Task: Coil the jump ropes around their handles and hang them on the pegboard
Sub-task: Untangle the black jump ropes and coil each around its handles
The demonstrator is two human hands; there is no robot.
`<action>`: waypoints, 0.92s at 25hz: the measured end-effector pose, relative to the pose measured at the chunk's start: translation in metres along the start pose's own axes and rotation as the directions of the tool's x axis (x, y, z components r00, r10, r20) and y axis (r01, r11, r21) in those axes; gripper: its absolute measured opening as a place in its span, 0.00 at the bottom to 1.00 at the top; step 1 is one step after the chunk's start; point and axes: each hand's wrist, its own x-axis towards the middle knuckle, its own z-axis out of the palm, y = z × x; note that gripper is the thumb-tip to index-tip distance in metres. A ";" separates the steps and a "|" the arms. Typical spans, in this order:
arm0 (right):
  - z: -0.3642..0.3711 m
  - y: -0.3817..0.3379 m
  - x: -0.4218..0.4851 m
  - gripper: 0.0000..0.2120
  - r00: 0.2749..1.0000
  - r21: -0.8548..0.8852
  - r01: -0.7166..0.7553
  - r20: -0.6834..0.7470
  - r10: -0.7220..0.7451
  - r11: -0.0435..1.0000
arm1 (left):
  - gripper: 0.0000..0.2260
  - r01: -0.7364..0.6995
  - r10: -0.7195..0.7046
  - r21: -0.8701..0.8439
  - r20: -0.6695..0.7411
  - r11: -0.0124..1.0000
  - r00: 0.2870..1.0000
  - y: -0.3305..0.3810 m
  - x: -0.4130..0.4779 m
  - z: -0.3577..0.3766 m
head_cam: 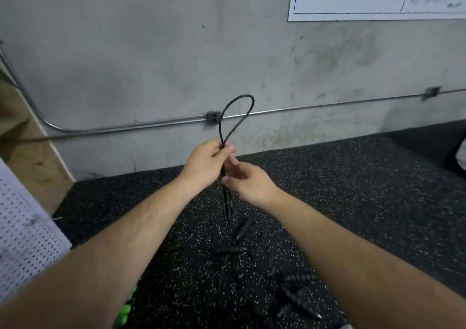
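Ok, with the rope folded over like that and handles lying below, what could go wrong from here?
The loop stands free above the left hand; if that grip loosens, the fold may spring open. The strands hang toward ribbed handles on the speckled floor, with more handles nearby, so ropes could tangle or get mixed up. Whether the right hand truly holds the strands is unclear.

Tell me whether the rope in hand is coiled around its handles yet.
Not coiled. The black rope is folded into an open loop above the left hand; its strands hang straight below the right hand.
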 end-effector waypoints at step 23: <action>-0.022 -0.018 0.011 0.10 0.991 0.156 -0.131 0.010 0.131 0.979 | 0.08 0.086 -0.082 -0.038 0.092 0.996 0.992 -0.016 -0.011 0.003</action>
